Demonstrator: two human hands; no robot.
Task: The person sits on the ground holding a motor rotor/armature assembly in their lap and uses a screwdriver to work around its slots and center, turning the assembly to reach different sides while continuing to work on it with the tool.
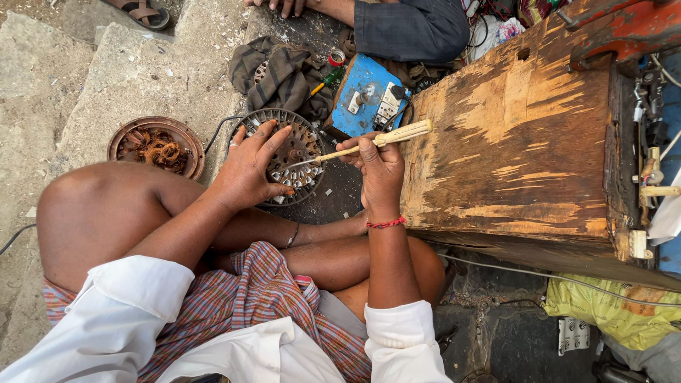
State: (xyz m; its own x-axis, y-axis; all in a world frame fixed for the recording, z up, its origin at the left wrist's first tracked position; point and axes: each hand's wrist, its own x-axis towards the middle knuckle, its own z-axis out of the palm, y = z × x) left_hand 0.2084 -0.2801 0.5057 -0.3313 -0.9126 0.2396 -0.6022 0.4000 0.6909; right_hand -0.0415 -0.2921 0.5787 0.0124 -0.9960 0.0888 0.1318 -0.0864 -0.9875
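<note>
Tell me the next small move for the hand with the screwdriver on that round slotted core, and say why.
Probably lever the tip gently up or along its slot. The right hand holds a wooden-handled screwdriver with its tip set into the slotted ring of the round core, while the left hand lies over the core's left side and braces it. With tool seated and core steadied, a small prying move fits best.

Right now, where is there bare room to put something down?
The stone slab above the round dish of copper wire is bare. It is crowded around the fan motor, the striped cloth and the blue switch box.
</note>
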